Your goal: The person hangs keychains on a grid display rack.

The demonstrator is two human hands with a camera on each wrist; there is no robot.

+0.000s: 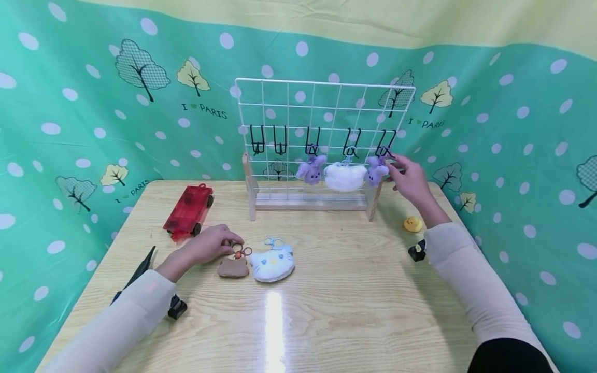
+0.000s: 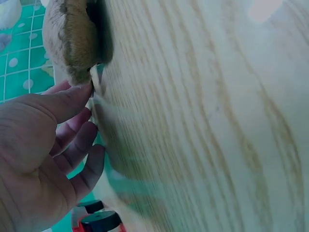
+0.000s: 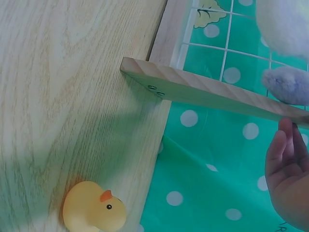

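My left hand (image 1: 213, 245) rests low over the table, thumb and forefinger pinching the ring end of a brown plush keychain (image 1: 233, 268). The left wrist view shows that plush (image 2: 72, 41) right above the thumb tip, the other fingers loosely bent. Beside it lies a white cat-face plush keychain (image 1: 273, 264) with a blue clasp. At the rack's right end my right hand (image 1: 410, 178) holds a purple bunny plush keychain (image 1: 375, 171) near its top, by the last hook (image 1: 385, 145). In the right wrist view the fingertips (image 3: 286, 126) show near the rack's wooden leg.
The white wire rack (image 1: 322, 109) carries several black hooks. Another purple bunny (image 1: 311, 170) and a white fluffy plush (image 1: 345, 176) hang there. A red toy car (image 1: 188, 211) stands at left, a yellow duck (image 1: 412, 224) at right. Dark objects lie near both forearms.
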